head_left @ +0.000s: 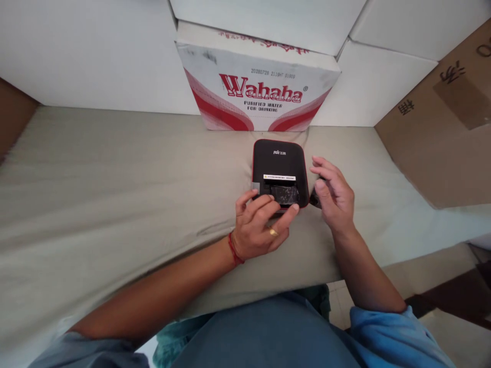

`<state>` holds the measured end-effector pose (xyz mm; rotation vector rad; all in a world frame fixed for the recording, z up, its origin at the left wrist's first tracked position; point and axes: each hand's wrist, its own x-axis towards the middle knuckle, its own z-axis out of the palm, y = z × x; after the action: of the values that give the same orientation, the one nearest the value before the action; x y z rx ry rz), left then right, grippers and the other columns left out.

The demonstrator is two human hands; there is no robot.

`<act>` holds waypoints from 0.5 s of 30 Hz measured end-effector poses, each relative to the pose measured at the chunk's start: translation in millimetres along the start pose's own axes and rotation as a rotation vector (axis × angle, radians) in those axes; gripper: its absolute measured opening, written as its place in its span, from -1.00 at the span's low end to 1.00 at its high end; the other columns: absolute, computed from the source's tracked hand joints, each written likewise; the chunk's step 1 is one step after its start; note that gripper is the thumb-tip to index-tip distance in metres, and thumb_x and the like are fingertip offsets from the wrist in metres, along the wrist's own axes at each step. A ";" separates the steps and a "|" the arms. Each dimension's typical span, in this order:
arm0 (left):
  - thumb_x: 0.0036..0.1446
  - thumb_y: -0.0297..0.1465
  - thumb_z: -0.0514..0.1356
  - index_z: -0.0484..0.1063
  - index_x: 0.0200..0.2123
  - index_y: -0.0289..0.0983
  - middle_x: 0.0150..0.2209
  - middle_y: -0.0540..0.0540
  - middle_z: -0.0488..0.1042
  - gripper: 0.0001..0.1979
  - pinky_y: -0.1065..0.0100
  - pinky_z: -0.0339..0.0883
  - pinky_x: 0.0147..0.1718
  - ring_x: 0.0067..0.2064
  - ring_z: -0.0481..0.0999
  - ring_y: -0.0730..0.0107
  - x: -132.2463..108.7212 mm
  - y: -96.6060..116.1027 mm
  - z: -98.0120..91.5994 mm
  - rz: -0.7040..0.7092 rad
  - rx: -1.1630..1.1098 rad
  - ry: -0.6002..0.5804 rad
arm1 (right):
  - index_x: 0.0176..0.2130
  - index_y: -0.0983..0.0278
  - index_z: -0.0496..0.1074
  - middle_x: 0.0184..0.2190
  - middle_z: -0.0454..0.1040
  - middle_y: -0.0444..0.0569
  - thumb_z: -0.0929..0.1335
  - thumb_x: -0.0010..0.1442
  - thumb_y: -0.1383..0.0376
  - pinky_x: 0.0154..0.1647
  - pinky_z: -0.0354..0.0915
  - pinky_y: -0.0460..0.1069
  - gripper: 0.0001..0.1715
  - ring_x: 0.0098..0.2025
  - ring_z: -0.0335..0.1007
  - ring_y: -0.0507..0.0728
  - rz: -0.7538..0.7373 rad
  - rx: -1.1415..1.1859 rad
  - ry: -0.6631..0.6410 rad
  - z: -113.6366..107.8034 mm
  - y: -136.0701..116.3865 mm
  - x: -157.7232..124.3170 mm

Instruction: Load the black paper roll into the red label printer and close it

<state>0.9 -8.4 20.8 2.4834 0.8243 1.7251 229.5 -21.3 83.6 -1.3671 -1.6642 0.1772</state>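
A black portable label printer [281, 157] with red trim lies on the cloth, its logo upside down from where I look. A white strip label [279, 178] crosses it above a dark glossy window [284, 194]. My left hand [258, 225] is curled over the printer's near edge, fingertips on its top beside the window; its thumb is partly hidden. To the printer's right, my right hand [335, 197] is bent round a small black object [315, 198], mostly covered by the thumb and fingers, so its kind does not show.
A Wahaha water carton [261, 94] stands just behind the printer. White boxes [103, 56] line the back, and a brown cardboard box [441, 128] stands at the right. Pale cloth [126, 189] with creases covers the surface, whose near edge runs close to my body.
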 end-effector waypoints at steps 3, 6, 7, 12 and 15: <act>0.29 -0.30 0.34 0.45 0.33 0.00 0.07 -0.14 0.53 -0.45 -0.18 0.40 0.34 0.23 0.54 -0.03 8.1 -13.5 -4.0 -0.220 -0.108 0.136 | 0.15 0.06 0.68 0.29 0.70 0.07 0.34 0.60 0.04 0.45 0.46 0.36 -0.63 0.36 0.61 0.33 -0.040 0.021 0.044 -8.2 -3.1 3.7; 0.39 -0.22 0.29 0.41 0.25 -0.07 0.21 -0.18 0.44 -0.58 -0.15 0.40 0.36 0.29 0.48 0.00 15.2 -30.7 -1.5 -0.664 -0.306 0.171 | 0.17 0.02 0.70 0.07 0.79 0.00 0.31 0.61 0.07 0.43 0.44 0.39 -0.60 0.29 0.63 0.36 -0.211 -0.009 -0.081 -9.9 -14.1 -1.1; 0.35 -0.17 0.33 0.41 0.23 -0.06 0.23 -0.16 0.43 -0.57 -0.11 0.42 0.34 0.32 0.47 0.00 15.7 -35.3 1.0 -0.783 -0.410 0.170 | 0.22 0.02 0.69 -0.02 0.80 -0.01 0.31 0.62 0.07 0.43 0.42 0.40 -0.58 0.28 0.62 0.36 -0.264 -0.012 -0.136 -8.9 -18.3 -4.2; 0.08 -0.15 0.54 0.43 0.18 -0.05 0.29 -0.10 0.43 -0.36 0.04 0.45 0.29 0.32 0.46 0.02 7.8 -39.7 14.3 -1.009 -0.800 0.149 | 0.47 0.04 0.51 -0.18 0.66 0.00 0.22 0.66 0.10 0.26 0.47 0.29 -0.42 0.12 0.58 0.31 -0.255 -0.068 -0.082 2.2 -30.9 -15.2; 0.10 -0.17 0.52 0.47 0.13 -0.06 0.23 -0.08 0.48 -0.45 0.11 0.46 0.23 0.24 0.50 0.08 5.7 -34.8 17.2 -1.018 -0.892 0.214 | 0.51 0.10 0.49 0.12 0.62 0.11 0.18 0.66 0.10 0.39 0.39 0.32 -0.37 0.28 0.48 0.34 -0.212 -0.184 -0.009 7.2 -33.3 -9.7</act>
<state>3.0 28.9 8.7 1.0220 0.8234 1.4389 200.7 -38.4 95.0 -1.3126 -1.8555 -0.0950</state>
